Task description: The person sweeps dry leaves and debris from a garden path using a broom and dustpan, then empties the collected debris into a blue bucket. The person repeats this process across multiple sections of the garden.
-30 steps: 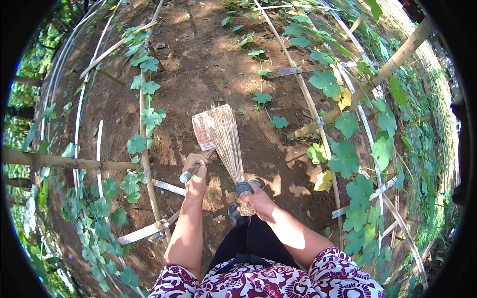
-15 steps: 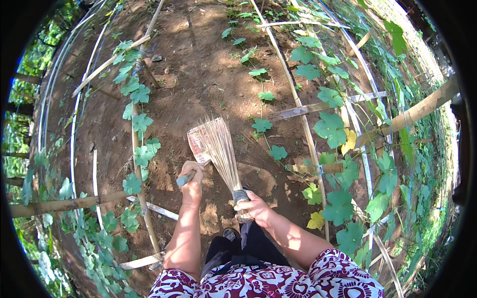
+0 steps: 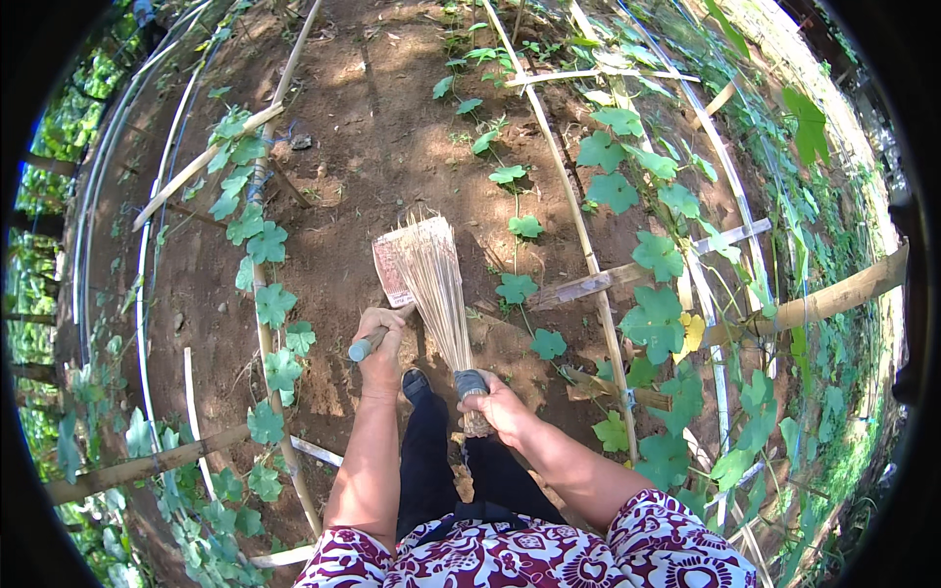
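Observation:
My left hand (image 3: 380,343) is wrapped round the stick handle of a dustpan (image 3: 394,269), whose flat pan is whitish and red-brown. The handle's pale blue-grey end pokes out on the near side of my fist. In my right hand (image 3: 502,407) is a stick broom (image 3: 438,284), gripped by its dark bound end. Its thin, straw-coloured bristles fan out away from me and lie over the right part of the pan. Whether the bristles press on the pan or hover just above it, I cannot tell.
Brown soil (image 3: 363,137) runs ahead between bamboo poles. A leafy vine climbs the left pole (image 3: 263,323); more vines (image 3: 655,318) cover the right-hand trellis. A thick bamboo crossbar (image 3: 833,297) juts in from the right, another (image 3: 147,468) from the left. My shoe (image 3: 417,384) is on the soil.
One foot has stepped forward, its shoe now showing between my arms. The poles and vines have shifted in view. Both hands keep their hold on the dustpan and the stick broom.

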A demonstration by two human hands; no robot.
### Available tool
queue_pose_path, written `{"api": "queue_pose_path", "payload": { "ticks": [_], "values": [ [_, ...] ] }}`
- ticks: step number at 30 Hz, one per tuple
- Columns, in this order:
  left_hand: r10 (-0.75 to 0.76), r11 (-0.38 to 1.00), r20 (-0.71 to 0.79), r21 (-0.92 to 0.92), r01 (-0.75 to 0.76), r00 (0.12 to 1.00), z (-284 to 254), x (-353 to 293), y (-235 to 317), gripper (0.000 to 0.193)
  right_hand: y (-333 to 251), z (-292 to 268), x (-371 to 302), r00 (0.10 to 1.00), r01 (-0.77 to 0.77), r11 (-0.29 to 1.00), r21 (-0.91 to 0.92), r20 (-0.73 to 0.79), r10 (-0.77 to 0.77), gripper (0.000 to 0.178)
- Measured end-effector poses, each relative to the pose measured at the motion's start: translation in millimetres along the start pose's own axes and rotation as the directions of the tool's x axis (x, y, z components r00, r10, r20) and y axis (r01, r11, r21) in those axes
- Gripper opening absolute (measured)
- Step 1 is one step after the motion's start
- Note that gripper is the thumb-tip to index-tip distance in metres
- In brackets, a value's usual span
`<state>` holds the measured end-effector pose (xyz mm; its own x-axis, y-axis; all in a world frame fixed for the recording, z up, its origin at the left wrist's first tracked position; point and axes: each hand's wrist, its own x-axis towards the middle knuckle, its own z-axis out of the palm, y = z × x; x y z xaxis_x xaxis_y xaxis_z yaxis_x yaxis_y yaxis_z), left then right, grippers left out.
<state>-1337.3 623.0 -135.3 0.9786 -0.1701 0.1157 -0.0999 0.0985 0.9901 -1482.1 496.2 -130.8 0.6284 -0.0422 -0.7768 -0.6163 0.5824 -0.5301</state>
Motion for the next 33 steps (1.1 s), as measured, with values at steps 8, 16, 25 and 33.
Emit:
{"api": "queue_pose_path", "payload": {
  "ticks": [8, 16, 25, 33],
  "values": [
    [-0.093, 0.996, 0.008, 0.011, 0.093, 0.996, -8.1, 95.7, -22.7, 0.009, -66.6, 36.4, 61.2, 0.997, -0.071, 0.996, -0.044, -0.026, 0.07, 0.056],
    [-0.101, 0.988, 0.152, 0.131, 0.082, 0.983, -30.5, 204.1, -21.0, 0.008, -124.8, 98.3, 131.0, 1.0, -0.01, 0.999, 0.043, -0.021, 0.011, 0.055],
    [-0.02, 0.994, 0.133, 0.105, 0.006, 0.991, -17.0, 318.3, -18.0, 0.011, -209.5, 122.3, 192.4, 0.996, 0.081, 0.996, -0.049, -0.026, -0.082, 0.059],
    [-0.022, 0.989, 0.079, 0.15, 0.01, 0.997, 31.5, 441.6, -43.0, 0.012, -333.1, 108.3, 270.4, 0.998, -0.019, 0.997, -0.08, 0.05, 0.023, 0.053]
  ]
}}
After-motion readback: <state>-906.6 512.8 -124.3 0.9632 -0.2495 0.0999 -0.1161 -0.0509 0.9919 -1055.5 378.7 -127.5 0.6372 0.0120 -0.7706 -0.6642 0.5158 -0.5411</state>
